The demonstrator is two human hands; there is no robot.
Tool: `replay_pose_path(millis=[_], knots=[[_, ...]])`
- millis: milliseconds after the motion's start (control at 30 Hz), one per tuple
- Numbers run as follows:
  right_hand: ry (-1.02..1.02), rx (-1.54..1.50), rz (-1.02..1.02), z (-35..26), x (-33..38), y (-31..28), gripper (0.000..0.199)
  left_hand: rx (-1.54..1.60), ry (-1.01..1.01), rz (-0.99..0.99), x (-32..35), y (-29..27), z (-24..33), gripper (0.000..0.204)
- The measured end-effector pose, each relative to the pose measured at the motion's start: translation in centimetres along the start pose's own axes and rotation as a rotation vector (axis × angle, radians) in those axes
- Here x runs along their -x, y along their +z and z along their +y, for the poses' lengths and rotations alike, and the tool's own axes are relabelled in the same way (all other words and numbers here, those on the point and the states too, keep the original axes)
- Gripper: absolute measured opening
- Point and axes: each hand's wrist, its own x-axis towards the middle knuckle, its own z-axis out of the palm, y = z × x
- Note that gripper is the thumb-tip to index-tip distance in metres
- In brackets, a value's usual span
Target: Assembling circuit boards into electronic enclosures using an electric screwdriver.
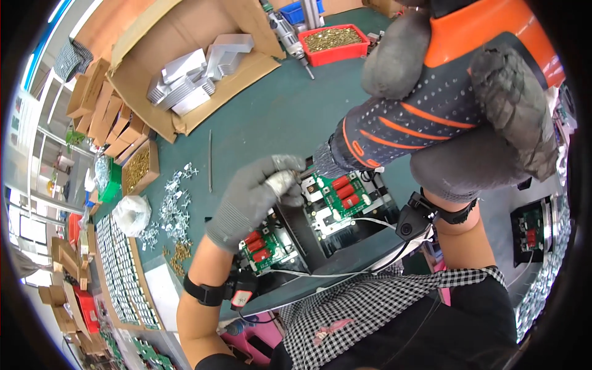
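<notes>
My right hand, in a dark grey glove, grips an orange and black power screwdriver that looms large on the right. Its dark nose points down and left over a green circuit board carrying red cylindrical parts. The bit's tip is hidden. At the left edge of that board, my gloved left hand has its fingers curled together beside the screwdriver's nose. Whatever they may pinch cannot be made out. Below the left wrist lies another green board with red parts. Both boards sit in black housings.
A cardboard box of silvery metal pieces stands at the back left. Behind the table's middle are a red tray of brass-coloured screws and another power tool. A thin rod and scattered small metal parts lie on the left. White cables cross the front.
</notes>
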Motion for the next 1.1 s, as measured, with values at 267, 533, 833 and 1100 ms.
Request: replay_pose_path(millis=[267,533,833,1100], knots=[[0.091,-0.503,0.048,3.6,2.6,-1.1,0.041,0.06,-0.04,-0.101,-1.1,1.5,-0.7,0.032],[0.212,-0.804,0.072,5.6,4.0,-1.0,0.042,0.057,-0.077,-0.091,-1.1,2.3,0.5,0.035],[0.461,-0.901,0.085,5.4,6.7,-0.9,0.042,0.14,-0.186,-0.096,-1.2,2.1,0.5,0.037],[0.289,-0.932,-0.022,5.5,0.8,-0.4,0.042,-0.227,0.012,0.002,-3.0,1.7,-1.3,0.028]])
